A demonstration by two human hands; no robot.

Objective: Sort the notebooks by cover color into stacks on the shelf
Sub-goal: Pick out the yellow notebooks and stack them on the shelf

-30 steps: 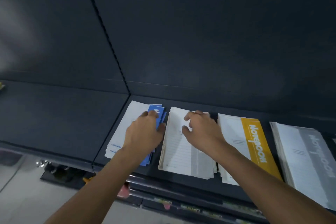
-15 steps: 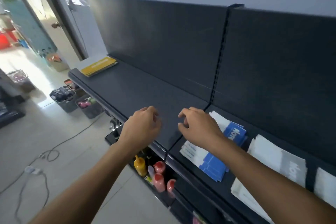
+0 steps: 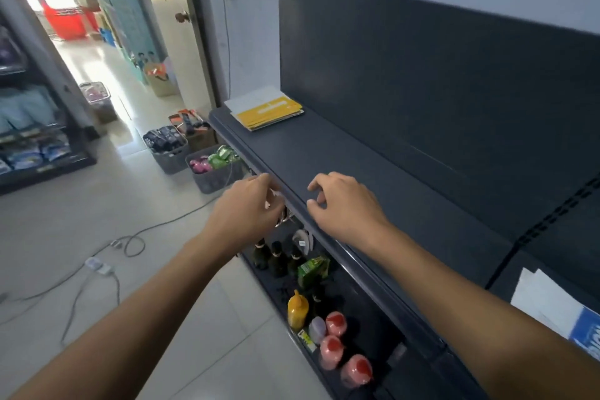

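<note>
A small stack of notebooks with a yellow cover on top [image 3: 268,109] lies at the far left end of the dark shelf [image 3: 373,172]. At the lower right edge, a white and blue notebook [image 3: 565,312] shows only in part. My left hand [image 3: 246,208] hovers off the shelf's front edge with fingers loosely curled and nothing in it. My right hand [image 3: 344,201] floats just above the shelf's bare middle, fingers apart and empty. Both hands are far from the yellow stack.
Below the shelf, a lower shelf holds dark bottles [image 3: 276,256], a yellow squeeze bottle [image 3: 297,308] and red-capped jars [image 3: 336,325]. Grey baskets of goods [image 3: 214,169] stand on the floor at the left. Cables and a power strip [image 3: 97,265] lie on the tiled floor.
My view has swung left along the shelf, away from the blue, grey and yellow stacks. Both hands left the notebooks and moved left, empty. The yellow stack at the far end is now nearer.
</note>
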